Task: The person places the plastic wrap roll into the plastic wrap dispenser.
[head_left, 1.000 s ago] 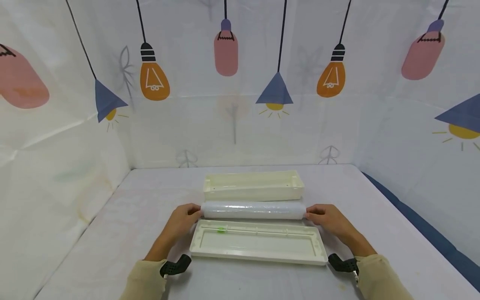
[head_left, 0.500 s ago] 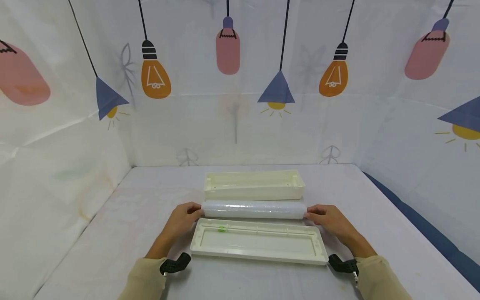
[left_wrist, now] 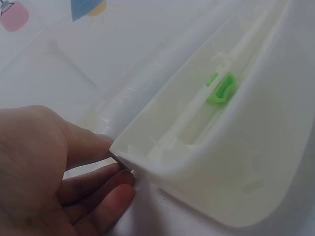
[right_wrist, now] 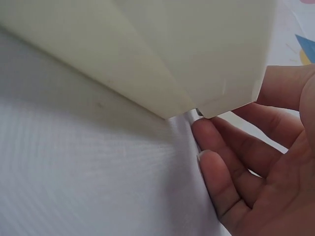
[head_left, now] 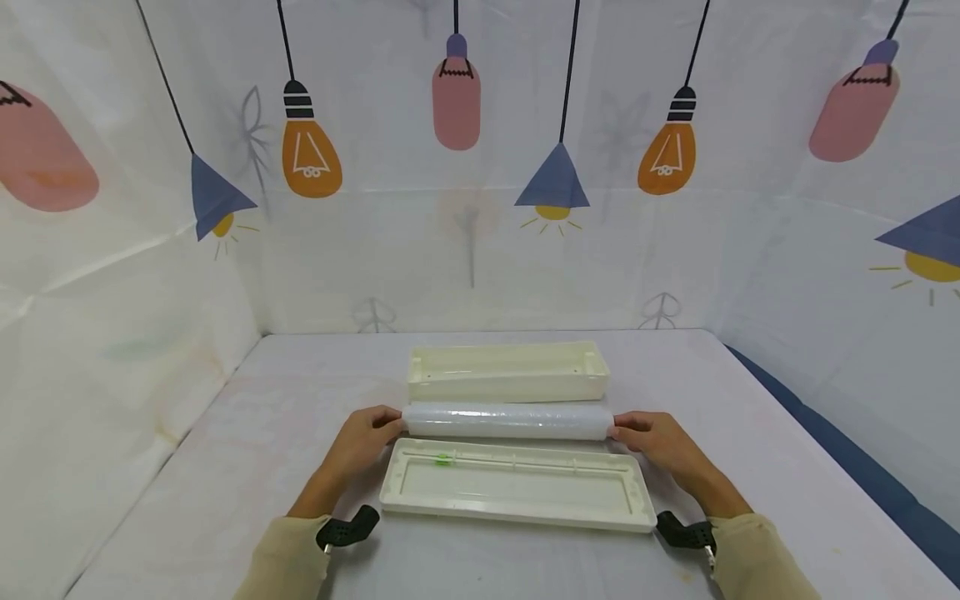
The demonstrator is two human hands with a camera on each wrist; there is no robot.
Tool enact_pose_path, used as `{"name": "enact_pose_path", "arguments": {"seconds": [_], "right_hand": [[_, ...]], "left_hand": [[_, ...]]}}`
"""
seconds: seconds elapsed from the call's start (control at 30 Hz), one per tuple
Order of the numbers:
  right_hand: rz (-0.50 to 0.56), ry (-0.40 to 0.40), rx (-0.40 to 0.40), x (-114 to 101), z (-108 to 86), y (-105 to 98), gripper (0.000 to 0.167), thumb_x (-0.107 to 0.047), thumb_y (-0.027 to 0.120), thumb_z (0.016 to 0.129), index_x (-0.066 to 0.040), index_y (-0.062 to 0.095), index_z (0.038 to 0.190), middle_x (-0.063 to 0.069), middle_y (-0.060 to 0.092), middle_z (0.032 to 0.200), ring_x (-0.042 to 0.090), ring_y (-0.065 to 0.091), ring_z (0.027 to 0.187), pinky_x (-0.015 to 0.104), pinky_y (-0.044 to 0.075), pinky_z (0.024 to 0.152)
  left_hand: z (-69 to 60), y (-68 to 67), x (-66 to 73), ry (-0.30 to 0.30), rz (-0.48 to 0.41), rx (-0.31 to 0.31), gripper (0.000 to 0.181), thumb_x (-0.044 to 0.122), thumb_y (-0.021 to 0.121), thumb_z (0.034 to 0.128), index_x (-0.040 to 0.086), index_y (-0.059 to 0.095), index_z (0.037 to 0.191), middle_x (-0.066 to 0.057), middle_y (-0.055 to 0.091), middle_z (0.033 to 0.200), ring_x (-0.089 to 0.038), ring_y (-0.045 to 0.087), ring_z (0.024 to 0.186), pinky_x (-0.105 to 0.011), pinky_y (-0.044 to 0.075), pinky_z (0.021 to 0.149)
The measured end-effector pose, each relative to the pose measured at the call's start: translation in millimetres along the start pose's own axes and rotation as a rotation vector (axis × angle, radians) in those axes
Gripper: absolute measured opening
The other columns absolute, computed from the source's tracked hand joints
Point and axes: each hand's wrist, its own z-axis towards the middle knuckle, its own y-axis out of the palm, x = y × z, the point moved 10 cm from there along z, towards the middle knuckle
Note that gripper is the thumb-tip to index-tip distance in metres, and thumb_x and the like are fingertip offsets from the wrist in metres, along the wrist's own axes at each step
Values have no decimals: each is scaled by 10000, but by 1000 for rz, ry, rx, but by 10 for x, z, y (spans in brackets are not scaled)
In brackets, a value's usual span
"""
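Observation:
A white roll of cling film (head_left: 510, 421) lies crosswise on the table in the head view. My left hand (head_left: 360, 443) grips its left end, and my right hand (head_left: 663, 448) its right end. In front of the roll is a shallow cream lid (head_left: 525, 495) with a rail and a small green slider (head_left: 442, 460). Behind the roll stands a deeper cream box (head_left: 506, 387), its open side up. The left wrist view shows the slider (left_wrist: 222, 91) close up, with the roll (left_wrist: 133, 103) beyond the lid. In the right wrist view the lid (right_wrist: 147, 54) hides the roll's end.
A white cloth covers the table (head_left: 480, 567). White hanging sheets (head_left: 480, 275) with printed lamps enclose it at the back and both sides. A black wrist camera (head_left: 348, 527) sits by the left cuff, another (head_left: 684, 528) by the right cuff.
Almost nothing differs. Both hands stay at the ends of the roll, and the roll, lid and box keep their places; the head view has shifted slightly.

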Motion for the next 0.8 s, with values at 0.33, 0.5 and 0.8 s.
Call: {"name": "enact_pose_path", "arguments": {"seconds": [0.33,0.5,0.8], "right_hand": [[-8,-14,37,-8,-3,8,405,-294,691,964,26,690,1211,116,694,1177,261,602,1092,454,540,890],[0,-2,46,29,16,28,398,-298,699,956,14,695,1203,98,702,1150,252,606,1073,428,540,873],[6,-5,68,61,48,-10,342,-283,703,951,-13,720,1160,85,706,1124,213,615,984,342,513,780]], "left_hand": [[0,18,-35,-34,-53,-6,225,211,661,972,56,713,1126,-41,705,1070,-203,652,963,-439,508,900],[-15,19,-41,-44,-67,-8,209,191,669,963,53,710,1115,-46,703,1079,-210,657,974,-468,502,923],[-4,24,-18,-26,-56,-6,201,193,674,962,60,719,1106,-27,708,1047,-199,651,960,-435,518,888]]}}
